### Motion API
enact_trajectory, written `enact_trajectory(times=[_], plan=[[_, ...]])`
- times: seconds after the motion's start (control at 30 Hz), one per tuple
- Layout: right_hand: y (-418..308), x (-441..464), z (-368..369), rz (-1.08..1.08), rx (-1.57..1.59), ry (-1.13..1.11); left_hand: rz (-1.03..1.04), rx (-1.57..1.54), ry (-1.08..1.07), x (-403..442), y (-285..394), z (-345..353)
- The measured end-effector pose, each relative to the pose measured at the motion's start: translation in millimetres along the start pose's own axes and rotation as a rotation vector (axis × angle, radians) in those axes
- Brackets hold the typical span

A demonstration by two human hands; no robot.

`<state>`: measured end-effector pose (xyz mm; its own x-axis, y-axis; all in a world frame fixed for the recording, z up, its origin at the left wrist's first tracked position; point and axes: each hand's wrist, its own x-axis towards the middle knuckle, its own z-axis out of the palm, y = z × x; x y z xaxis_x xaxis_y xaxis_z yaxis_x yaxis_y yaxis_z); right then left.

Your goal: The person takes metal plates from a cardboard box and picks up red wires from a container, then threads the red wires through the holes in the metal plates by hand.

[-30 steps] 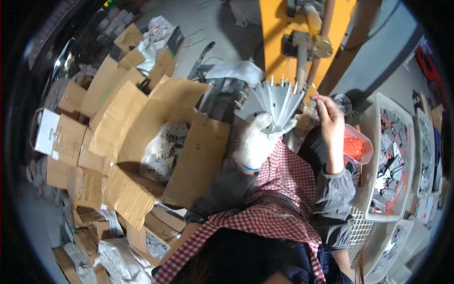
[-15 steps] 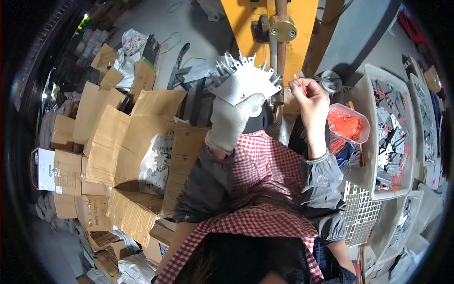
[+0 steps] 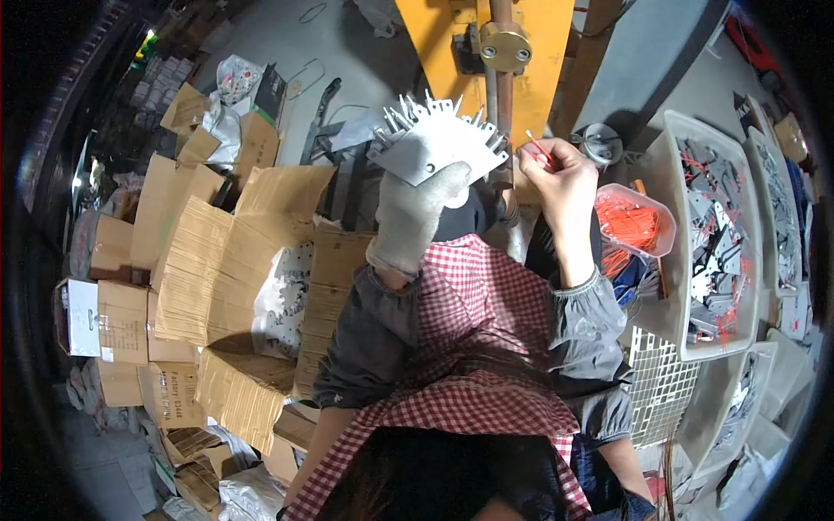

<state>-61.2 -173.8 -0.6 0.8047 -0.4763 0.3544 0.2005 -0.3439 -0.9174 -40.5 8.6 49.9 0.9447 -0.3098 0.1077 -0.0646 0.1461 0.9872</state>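
Note:
My left hand [image 3: 407,217], in a pale work glove, grips a whitish metal plate [image 3: 440,146] from below. Small upright pins and tabs stand along the plate's curved far edge, and a round hole shows near my fingers. My bare right hand [image 3: 566,182] is closed in a pinch on a thin red wire [image 3: 540,148] with a pale tip pointing up. Wire and plate are apart, with the wire just right of the plate's edge. Beside my right wrist, a clear tub [image 3: 671,234] holds a heap of red wires [image 3: 627,222].
Ahead stands a yellow machine [image 3: 539,78] with a vertical rod and brass collar [image 3: 506,47]. Left of me is an open cardboard box [image 3: 195,269] containing metal plates [image 3: 291,300]. On the right, a white bin [image 3: 682,304] holds grey parts and red wires.
The whole view has shifted slightly, so both hands appear a little further left. Both holds stay the same, and the wire remains beside the plate.

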Motion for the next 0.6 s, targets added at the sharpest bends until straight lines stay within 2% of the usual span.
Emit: enact_trajectory(times=[0.23,0.43,0.5,0.53,0.57,0.6], plan=[[2.3,-0.4,1.1,0.050,-0.053,-0.017,-0.091,-0.081,0.019,0.3,-0.1,-0.1],[-0.7,-0.7,-2.9,0.056,-0.059,-0.065,-0.057,-0.271,-0.031,1.8,-17.9,-7.1],[-5.4,-0.5,-5.1,-0.055,-0.106,-0.067,-0.075,-0.339,-0.006,0.2,-24.0,-11.9],[-2.9,0.1,-8.2,-0.026,-0.128,-0.095,-0.079,-0.439,-0.003,-0.2,-28.4,-12.9],[-1.2,0.4,-13.4,-0.090,-0.178,-0.065,-0.081,-0.538,-0.006,0.4,-30.0,-12.1],[4.3,4.7,-21.4,-0.132,-0.203,-0.016,-0.017,-0.474,0.040,0.4,-28.4,-9.2]])
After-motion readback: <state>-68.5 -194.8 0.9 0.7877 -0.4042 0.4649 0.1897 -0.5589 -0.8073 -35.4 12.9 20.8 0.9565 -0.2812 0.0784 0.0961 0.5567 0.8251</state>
